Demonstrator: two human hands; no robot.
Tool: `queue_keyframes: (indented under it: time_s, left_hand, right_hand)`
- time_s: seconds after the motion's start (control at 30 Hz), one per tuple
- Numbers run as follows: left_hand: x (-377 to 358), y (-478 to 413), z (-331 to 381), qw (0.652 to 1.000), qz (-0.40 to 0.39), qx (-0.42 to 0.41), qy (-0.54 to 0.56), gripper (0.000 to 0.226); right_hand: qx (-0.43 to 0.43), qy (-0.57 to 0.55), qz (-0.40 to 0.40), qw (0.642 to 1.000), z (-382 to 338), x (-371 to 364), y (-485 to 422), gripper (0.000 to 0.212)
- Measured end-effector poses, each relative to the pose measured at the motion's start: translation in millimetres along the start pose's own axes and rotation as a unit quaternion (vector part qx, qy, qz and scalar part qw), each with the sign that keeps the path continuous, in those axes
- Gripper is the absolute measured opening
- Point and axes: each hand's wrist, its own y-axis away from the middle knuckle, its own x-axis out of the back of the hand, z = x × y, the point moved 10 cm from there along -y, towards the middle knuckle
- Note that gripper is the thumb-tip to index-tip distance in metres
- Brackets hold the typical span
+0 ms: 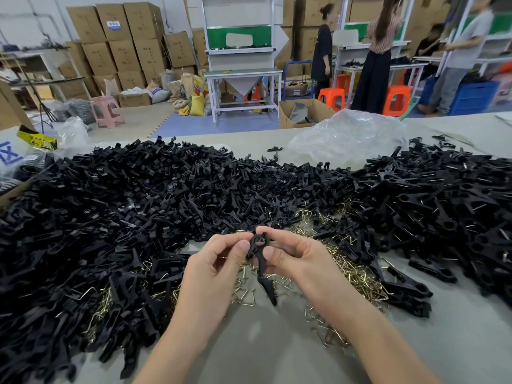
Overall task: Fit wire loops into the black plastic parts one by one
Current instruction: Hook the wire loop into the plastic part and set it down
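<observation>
Black clip [261, 273] looks light, stiff. My left hand [216, 264] pinches its top end at nine o'clock, right hand [299, 261] at three.

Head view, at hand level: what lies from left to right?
From the left: left heap of black parts, left hand, held black part, right hand, right heap of black parts.

Greyish surface [277, 353] is basically buried: one huge heap of black parts [110, 217] across the left and middle, and a second heap [448, 206] on the right. Brass-coloured wire loops [357, 275] lie scattered in the near middle, partly under the heaps. A crumpled clear bag [346, 137] sits at the far side.
</observation>
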Motion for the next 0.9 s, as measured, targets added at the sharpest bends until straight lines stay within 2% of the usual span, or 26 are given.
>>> queue_keyframes:
  time_s: [0.23,0.37,0.47,0.53,0.6,0.67,0.7,0.77,0.9]
  left_hand:
    - [-6.7,0.5,-8.4,0.999,-0.01,0.028,0.018,0.021]
    - [-7.6,-0.2,-2.1,1.0,-0.031,-0.004,-0.006,0.02]
    - [2.1,-0.2,-3.2,0.997,-0.017,-0.012,-0.077,0.024]
    - [12.4,-1.9,-0.4,0.973,-0.013,-0.056,-0.222,0.027]
    - [3.5,0.2,-6.8,0.9,-0.086,-0.089,-0.419,0.044]
    - [-1.2,2.7,-30.2,0.835,-0.15,-0.049,-0.527,0.061]
    - [-1.1,2.2,-37.5,0.824,-0.16,-0.028,-0.543,0.06]
    - [-2.2,-0.3,-39.9,0.828,-0.158,-0.016,-0.538,0.049]
    - [-7.0,-2.5,-32.3,0.829,-0.139,-0.048,-0.54,0.033]
  right_hand:
    - [0.008,0.005,0.007,1.0,-1.6,0.7,0.0,0.038]
    - [0.018,0.021,-0.007,1.0,-5.5,-1.5,3.0,0.036]
    - [0.035,0.048,0.03,0.998,-9.4,6.9,2.3,0.033]
    - [0.043,0.046,0.064,0.996,-11.3,16.5,1.7,0.034]
    - [0.048,0.024,0.098,0.994,-11.8,27.4,1.9,0.033]
    - [0.047,0.008,0.122,0.991,-9.8,35.1,1.9,0.029]
    - [0.044,0.006,0.127,0.991,-8.5,36.9,1.5,0.028]
    - [0.038,0.008,0.131,0.991,-5.8,37.2,0.8,0.028]
    - [0.033,0.01,0.133,0.991,-5.1,36.2,0.7,0.027]
